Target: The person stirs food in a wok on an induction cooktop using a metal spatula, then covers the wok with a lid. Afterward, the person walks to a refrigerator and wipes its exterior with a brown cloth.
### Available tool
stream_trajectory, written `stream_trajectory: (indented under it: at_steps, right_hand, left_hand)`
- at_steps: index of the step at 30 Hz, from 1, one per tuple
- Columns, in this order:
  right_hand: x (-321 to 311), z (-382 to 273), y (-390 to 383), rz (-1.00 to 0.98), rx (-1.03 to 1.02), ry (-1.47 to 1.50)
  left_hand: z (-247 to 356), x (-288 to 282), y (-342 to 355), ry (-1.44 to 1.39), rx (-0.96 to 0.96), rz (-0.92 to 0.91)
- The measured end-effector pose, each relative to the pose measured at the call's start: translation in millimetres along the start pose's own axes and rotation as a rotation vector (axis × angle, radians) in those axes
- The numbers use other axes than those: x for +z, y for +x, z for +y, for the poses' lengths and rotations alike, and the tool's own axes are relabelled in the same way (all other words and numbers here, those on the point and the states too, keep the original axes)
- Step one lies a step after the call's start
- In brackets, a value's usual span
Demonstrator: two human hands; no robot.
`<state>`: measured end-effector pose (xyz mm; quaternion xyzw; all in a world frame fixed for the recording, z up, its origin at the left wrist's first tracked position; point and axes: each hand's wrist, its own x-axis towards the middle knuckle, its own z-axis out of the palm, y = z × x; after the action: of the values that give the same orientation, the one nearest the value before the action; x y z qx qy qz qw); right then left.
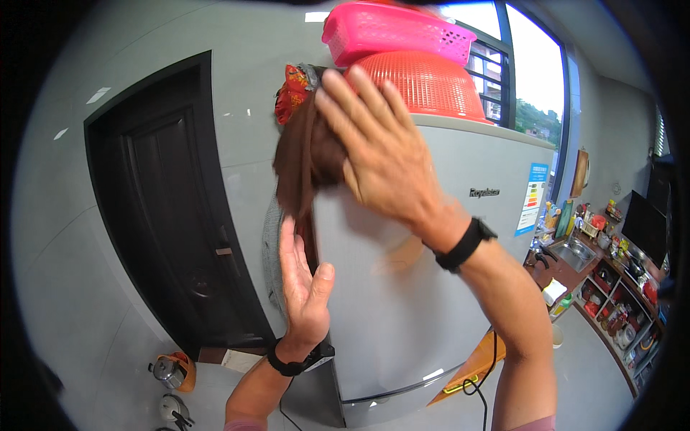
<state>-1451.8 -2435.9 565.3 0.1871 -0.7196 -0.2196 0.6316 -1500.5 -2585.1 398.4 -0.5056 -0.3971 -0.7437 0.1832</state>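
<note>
Right hand [384, 158] overlies brown cloth [293, 169] at the refrigerator's [402, 309] upper left corner; palm hidden, grip cannot be determined. Left hand [307, 294] spread wide, fingertips apparently meeting the cloth.

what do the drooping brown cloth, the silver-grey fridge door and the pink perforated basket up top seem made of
Drooping brown cloth: soft fabric, matte, judging by its loose folds.
Smooth silver-grey fridge door: probably coated metal, satin, going by its soft reflections; a plastic skin is possible.
Pink perforated basket: likely moulded plastic, fairly glossy, with regular holes through its wall.
</note>
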Motion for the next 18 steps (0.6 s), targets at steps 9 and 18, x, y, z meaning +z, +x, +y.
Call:
stream_trajectory:
  at_steps: [9,18]
  right_hand:
    - [-11.1,-98.1,-139.2,-0.655,-0.397,0.227]
    - [-36.5,34.2,-86.5,-0.084,0.196,-0.338]
  left_hand:
    - [7.4,-29.6,-17.4,0.469,0.082,-0.105]
    - [19.1,-21.8,-29.1,0.733,0.268,-0.248]
